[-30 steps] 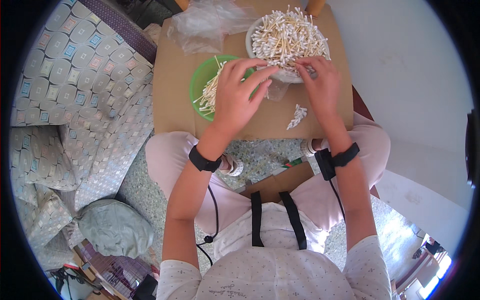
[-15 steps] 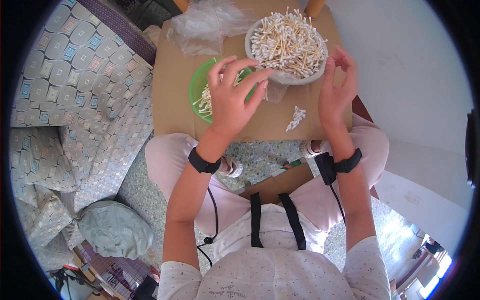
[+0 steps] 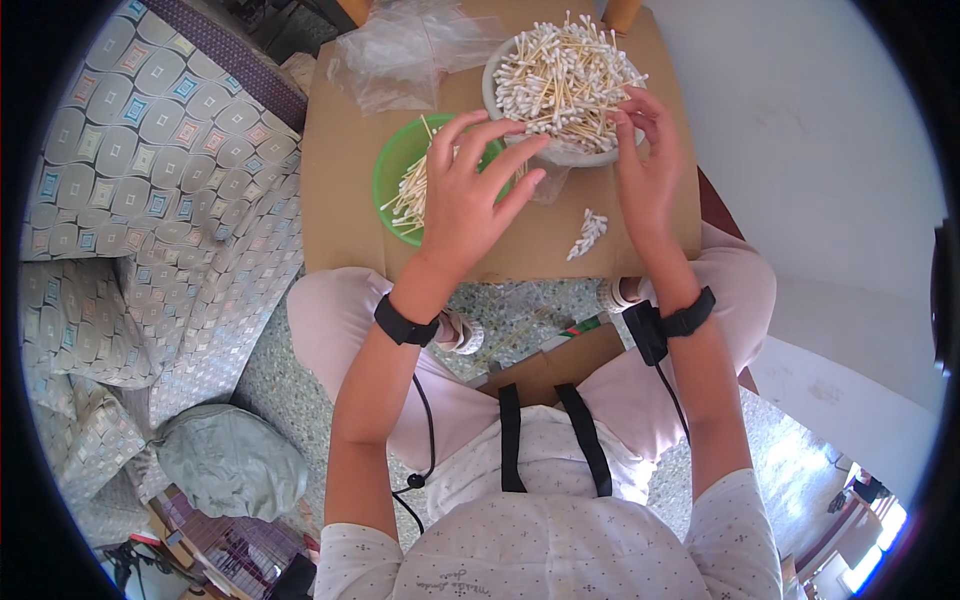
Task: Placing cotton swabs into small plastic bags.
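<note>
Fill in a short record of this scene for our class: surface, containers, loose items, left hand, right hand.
Surface: brown cardboard
Containers: green bowl with cotton swabs; pale bowl heaped with more
Loose items: small white-tipped pile; clear plastic bags
Left hand: overlaps green bowl in view, fingers parted; grip unclear
Right hand: at pale bowl's right side, fingers bent; grip unclear

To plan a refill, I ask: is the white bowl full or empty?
Full: cotton swabs heap above the rim of the white bowl.
</note>
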### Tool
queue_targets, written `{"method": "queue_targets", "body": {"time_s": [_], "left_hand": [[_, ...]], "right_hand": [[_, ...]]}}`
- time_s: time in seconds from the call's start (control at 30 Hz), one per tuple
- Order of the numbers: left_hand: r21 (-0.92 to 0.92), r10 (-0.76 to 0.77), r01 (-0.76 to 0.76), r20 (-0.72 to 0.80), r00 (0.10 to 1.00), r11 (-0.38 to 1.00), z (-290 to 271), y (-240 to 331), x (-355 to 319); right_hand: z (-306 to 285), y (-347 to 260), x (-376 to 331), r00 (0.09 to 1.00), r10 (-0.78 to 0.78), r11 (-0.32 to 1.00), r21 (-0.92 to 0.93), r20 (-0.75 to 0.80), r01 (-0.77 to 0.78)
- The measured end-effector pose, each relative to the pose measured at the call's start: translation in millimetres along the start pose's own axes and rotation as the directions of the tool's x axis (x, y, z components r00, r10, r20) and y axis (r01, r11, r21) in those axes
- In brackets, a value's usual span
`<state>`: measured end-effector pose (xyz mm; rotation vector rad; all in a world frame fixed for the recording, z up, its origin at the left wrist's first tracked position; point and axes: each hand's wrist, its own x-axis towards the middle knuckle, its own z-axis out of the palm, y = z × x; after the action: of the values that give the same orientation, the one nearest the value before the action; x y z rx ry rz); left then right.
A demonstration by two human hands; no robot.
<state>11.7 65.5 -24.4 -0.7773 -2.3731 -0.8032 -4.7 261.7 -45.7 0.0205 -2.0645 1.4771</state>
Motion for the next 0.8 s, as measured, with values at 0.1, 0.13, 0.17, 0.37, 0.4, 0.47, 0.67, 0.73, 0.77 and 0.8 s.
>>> {"method": "queue_targets", "body": {"time_s": [0.1,0.13,0.17,0.37,0.4,0.47,0.67,0.73,0.77,0.8], "left_hand": [[-0.021,-0.015,0.015,-0.007,1.0,1.0,-1,1,1],[-0.035,-0.033,0.033,-0.008,0.999,0.999,-1,1,1],[-0.035,-0.035,0.035,-0.006,0.999,0.999,-1,1,0],[-0.053,-0.014,0.014,0.011,1.0,0.998,2,-2,0],[-0.049,-0.013,0.014,0.018,1.0,0.999,2,-3,-1],[-0.046,-0.012,0.013,0.023,1.0,0.999,3,-4,0],[0.061,-0.029,0.031,-0.031,0.999,0.998,-5,-7,9],[0.015,0.004,-0.003,-0.058,0.998,1.0,-6,-6,12],[0.016,0.004,-0.003,-0.058,0.998,1.0,-8,-4,12],[-0.177,-0.043,0.05,0.042,0.998,0.983,-8,-2,10]], "right_hand": [[-2,-2,1,0.995,-0.074,0.996,0.041,-0.07,0.077],[-2,-2,1,0.995,-0.071,0.996,0.041,-0.068,0.074],[-1,-2,1,0.995,-0.076,0.996,0.05,-0.056,0.079],[-4,-4,0,1.0,0.004,1.0,0.021,-0.022,-0.004],[-4,-5,0,0.999,0.019,1.0,-0.001,-0.026,-0.019],[-4,-6,-2,0.993,0.02,0.999,0.049,-0.117,-0.015],[-16,-23,-8,0.906,-0.301,0.94,0.066,-0.298,0.335],[-19,-32,-14,0.905,-0.349,0.931,0.023,-0.242,0.365],[-16,-37,-17,0.936,-0.332,0.941,0.029,-0.118,0.338],[-15,-39,-18,0.951,-0.309,0.951,0.027,0.008,0.308]]}}
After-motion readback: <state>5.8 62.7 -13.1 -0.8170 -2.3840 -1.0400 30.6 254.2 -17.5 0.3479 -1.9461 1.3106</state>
